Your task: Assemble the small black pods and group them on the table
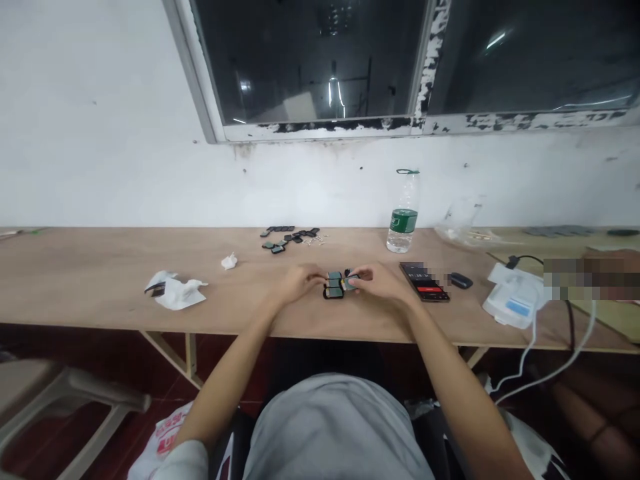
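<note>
Small flat green-and-black pieces (334, 292) lie side by side near the table's front edge, between my two hands. From the left, my left hand (303, 283) grips the edge of these pieces with thumb and fingers. My right hand (379, 281) pinches another green-and-black piece (349, 284) against their right side. A small black bit (347, 272) shows just above it. Farther back is a loose group of similar pieces (277, 247), with tiny pale bits (314, 241) scattered beside them.
Right of my hands lie a phone (426, 283) and a small black oval object (461, 280). A water bottle (403, 223) stands behind. A white box with cables (515, 297) is farther right, near another person's blurred hand. Crumpled tissues (180, 292) lie left on the wooden table (100, 280).
</note>
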`<state>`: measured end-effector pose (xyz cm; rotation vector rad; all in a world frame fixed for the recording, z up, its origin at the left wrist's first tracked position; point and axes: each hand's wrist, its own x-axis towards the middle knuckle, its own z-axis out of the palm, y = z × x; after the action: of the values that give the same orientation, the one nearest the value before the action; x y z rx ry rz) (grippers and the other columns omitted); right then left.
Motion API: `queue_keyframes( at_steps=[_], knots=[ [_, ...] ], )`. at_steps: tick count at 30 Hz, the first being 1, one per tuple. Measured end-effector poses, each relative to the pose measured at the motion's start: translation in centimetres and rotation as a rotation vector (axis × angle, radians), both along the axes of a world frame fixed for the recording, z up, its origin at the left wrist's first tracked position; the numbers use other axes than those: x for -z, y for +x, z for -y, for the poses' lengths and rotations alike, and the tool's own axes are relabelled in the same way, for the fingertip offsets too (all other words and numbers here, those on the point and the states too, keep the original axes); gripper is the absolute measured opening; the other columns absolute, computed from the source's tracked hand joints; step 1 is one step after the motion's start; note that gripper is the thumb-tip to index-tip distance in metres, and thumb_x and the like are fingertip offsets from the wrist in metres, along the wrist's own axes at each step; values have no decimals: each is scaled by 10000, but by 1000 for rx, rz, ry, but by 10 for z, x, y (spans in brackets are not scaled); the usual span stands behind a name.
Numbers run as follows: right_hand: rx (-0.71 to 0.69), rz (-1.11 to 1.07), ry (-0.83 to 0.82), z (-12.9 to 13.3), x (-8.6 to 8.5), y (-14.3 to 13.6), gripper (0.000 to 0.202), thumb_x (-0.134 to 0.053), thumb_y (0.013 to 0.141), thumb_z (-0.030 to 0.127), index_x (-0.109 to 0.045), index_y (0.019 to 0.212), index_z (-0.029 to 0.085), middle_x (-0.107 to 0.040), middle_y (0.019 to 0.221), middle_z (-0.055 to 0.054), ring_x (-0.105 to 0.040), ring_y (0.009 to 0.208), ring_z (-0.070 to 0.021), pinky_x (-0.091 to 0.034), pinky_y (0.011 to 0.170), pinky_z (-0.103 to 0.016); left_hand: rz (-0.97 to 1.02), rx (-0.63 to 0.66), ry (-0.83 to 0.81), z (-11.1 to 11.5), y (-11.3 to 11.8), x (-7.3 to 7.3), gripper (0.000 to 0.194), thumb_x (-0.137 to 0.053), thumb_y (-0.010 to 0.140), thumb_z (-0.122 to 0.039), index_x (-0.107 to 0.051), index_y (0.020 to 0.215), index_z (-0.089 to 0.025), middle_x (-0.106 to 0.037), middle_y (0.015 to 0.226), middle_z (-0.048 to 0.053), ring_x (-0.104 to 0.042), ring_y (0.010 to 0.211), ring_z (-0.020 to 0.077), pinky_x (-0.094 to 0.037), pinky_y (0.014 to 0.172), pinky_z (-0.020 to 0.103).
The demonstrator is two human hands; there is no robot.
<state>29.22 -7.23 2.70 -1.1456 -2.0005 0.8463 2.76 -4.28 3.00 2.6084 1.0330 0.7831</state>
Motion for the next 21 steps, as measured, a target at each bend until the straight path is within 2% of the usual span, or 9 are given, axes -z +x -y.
queue_keyframes(
  at_steps=[3, 6, 10, 14, 21],
  knots=[
    [31, -132, -3, 6, -6, -7, 317, -677, 845, 442, -778, 938, 156, -769, 824, -66, -694, 720, -200, -543, 709, -302, 86, 110, 169, 12, 25, -2, 227, -548, 971, -250, -733, 1087, -190, -731, 1091, 87, -687, 943, 206, -555, 835, 325],
    [47, -229, -31, 11, -11, -9, 375, -714, 821, 483, -780, 972, 146, -769, 823, -78, -688, 695, -196, -556, 693, -313, 164, 123, 307, 15, 38, 2, 268, -498, 996, -202, -720, 1147, -203, -732, 1124, 83, -697, 1009, 205, -572, 903, 350],
    [57, -286, -44, 15, -15, -9, 388, -738, 808, 505, -792, 1002, 173, -785, 918, -92, -707, 737, -207, -586, 727, -341, 147, 121, 419, 12, 35, 9, 283, -521, 995, -199, -709, 1206, -198, -734, 1180, 93, -706, 1067, 214, -589, 939, 361],
    [50, -311, -56, 15, -15, -8, 383, -744, 811, 503, -795, 999, 173, -786, 911, -90, -718, 760, -213, -597, 741, -341, 114, 75, 488, 11, 32, 14, 286, -526, 1000, -208, -701, 1226, -206, -729, 1223, 90, -706, 1102, 229, -594, 963, 385],
    [56, -368, -57, 16, -16, -7, 426, -792, 768, 520, -790, 994, 159, -781, 882, -85, -709, 724, -201, -606, 724, -338, 192, 135, 582, 13, 34, 20, 359, -481, 968, -77, -692, 1232, -197, -710, 1278, 87, -699, 1142, 205, -598, 975, 349]
  ],
)
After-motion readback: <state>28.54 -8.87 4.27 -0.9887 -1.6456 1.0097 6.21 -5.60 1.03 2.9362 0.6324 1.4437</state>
